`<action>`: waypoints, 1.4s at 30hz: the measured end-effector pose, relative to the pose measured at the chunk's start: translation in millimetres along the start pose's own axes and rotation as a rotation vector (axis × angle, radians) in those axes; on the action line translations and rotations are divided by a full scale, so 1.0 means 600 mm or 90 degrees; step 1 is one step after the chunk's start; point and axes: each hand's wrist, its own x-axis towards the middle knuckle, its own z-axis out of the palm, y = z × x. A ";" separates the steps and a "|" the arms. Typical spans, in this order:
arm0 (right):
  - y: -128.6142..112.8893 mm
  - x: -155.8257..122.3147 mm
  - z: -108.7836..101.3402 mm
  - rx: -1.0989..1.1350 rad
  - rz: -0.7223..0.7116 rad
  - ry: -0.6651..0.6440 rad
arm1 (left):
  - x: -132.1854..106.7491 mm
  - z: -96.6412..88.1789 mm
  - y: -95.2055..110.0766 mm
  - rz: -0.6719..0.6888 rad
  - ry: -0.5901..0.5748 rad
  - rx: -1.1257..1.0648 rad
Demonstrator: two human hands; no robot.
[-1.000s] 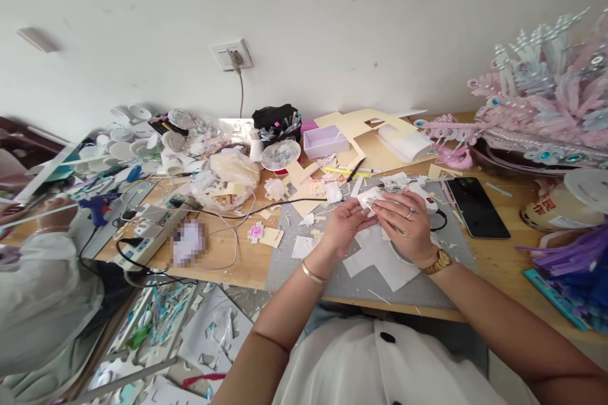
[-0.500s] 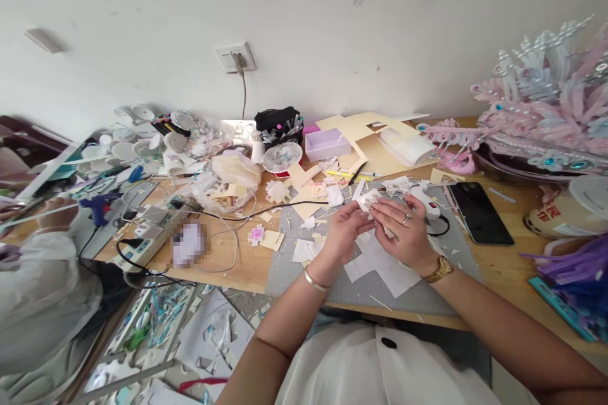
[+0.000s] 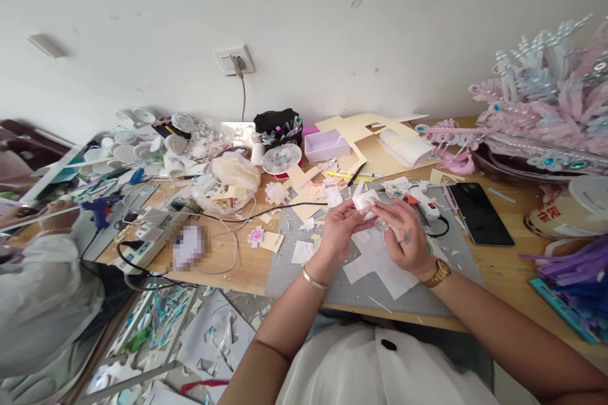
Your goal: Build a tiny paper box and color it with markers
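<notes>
Light-brown wooden table (image 3: 498, 266) spans the lower frame. Grey gridded cutting mat (image 3: 285, 272) on it, lower centre-right. White angular-cut paper sheet (image 3: 396, 278) on the mat. Flat black-screened phone (image 3: 481, 214), right of frame. Left hand (image 3: 339, 231) pinches small white piece (image 3: 365, 201), right of centre. Right hand (image 3: 403, 234): fingertips at its right edge, can't tell if gripping.

Both hands (image 3: 339, 226) close together, fingers (image 3: 390, 214) bent, forearms (image 3: 498, 310) angled inward
</notes>
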 end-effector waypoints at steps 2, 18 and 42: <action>0.003 -0.002 -0.002 0.062 0.102 0.030 | 0.001 -0.002 -0.001 0.015 0.009 0.006; 0.062 0.036 -0.054 0.058 0.348 -0.025 | 0.008 -0.011 -0.005 -0.066 0.011 -0.031; 0.009 0.083 -0.034 0.439 0.731 -0.088 | 0.009 -0.013 -0.029 0.009 -0.008 -0.028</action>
